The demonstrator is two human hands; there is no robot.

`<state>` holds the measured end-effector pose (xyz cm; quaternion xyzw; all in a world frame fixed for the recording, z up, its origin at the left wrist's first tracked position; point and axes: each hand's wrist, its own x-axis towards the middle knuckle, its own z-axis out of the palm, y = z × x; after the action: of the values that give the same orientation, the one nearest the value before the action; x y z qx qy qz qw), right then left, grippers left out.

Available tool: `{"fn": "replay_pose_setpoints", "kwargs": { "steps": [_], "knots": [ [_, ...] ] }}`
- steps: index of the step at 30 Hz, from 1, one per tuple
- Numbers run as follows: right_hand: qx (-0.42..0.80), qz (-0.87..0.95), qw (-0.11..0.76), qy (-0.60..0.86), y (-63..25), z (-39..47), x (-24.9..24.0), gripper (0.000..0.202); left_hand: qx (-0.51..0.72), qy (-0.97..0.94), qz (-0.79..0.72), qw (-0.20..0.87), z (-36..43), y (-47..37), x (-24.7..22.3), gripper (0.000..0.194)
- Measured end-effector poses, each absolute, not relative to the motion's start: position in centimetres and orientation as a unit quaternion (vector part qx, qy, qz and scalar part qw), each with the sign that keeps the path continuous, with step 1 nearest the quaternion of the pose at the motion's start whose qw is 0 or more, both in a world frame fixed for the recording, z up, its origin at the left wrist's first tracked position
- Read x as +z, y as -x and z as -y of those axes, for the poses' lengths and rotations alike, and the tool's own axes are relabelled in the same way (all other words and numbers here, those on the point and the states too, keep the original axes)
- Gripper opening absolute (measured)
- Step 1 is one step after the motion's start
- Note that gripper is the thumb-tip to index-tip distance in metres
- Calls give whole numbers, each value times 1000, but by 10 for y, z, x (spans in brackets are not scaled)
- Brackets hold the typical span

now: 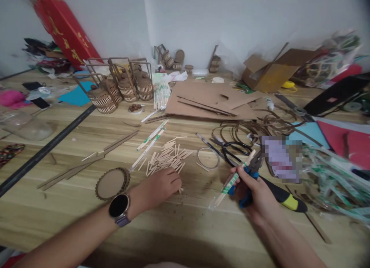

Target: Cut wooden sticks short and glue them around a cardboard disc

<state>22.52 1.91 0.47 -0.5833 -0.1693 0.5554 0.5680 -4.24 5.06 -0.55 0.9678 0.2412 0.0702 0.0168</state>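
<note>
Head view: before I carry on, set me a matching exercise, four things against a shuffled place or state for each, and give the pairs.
1. Pliers
2. Watch
3. Stick pile
4. Carton

A. On the wrist of the left hand
B. Open, toward the far right
C. Held in the right hand
D. Loose, just beyond the left hand

Pairs: 1-C, 2-A, 3-D, 4-B

Wooden sticks, metal-headed pliers, matt cardboard sheet
</note>
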Motion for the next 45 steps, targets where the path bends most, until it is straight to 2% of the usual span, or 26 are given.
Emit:
{"fn": "replay_pose_setpoints", "kwargs": {
  "steps": [6,10,15,19,22,23,25,28,30,32,37,42,45],
  "knots": [
    [572,136,552,591,-220,-18,9,46,185,-951,-245,46,-38,39,-13,14],
    [581,132,543,592,-218,-17,10,47,137,-954,-264,34,-41,26,-22,11],
    [585,160,533,590,-219,-16,9,44,92,-938,-335,15,-76,28,-27,19],
    [590,166,526,590,-218,-15,9,47,92,-900,-425,16,-100,41,-16,23],
    [598,179,510,592,-214,-13,10,51,115,-876,-468,11,-86,38,3,30],
    [597,188,504,595,-213,-12,10,51,137,-860,-489,46,-75,33,10,31],
    [588,210,500,600,-211,-10,9,50,155,-827,-509,181,-47,20,21,35],
    [568,241,504,604,-210,-7,4,51,115,-777,-474,397,-6,0,26,41],
    [545,259,515,608,-210,-5,1,52,104,-748,-447,479,10,-9,23,49],
    [521,276,528,611,-209,-3,-2,52,97,-722,-422,539,17,-14,18,45],
    [510,297,518,619,-201,3,-6,54,124,-690,-453,551,20,-15,9,39],
    [544,301,516,589,-198,3,-5,50,101,-678,-386,618,20,-14,8,52],
    [557,292,517,581,-201,2,-1,50,155,-663,-412,605,14,-13,3,61]
  ]
}}
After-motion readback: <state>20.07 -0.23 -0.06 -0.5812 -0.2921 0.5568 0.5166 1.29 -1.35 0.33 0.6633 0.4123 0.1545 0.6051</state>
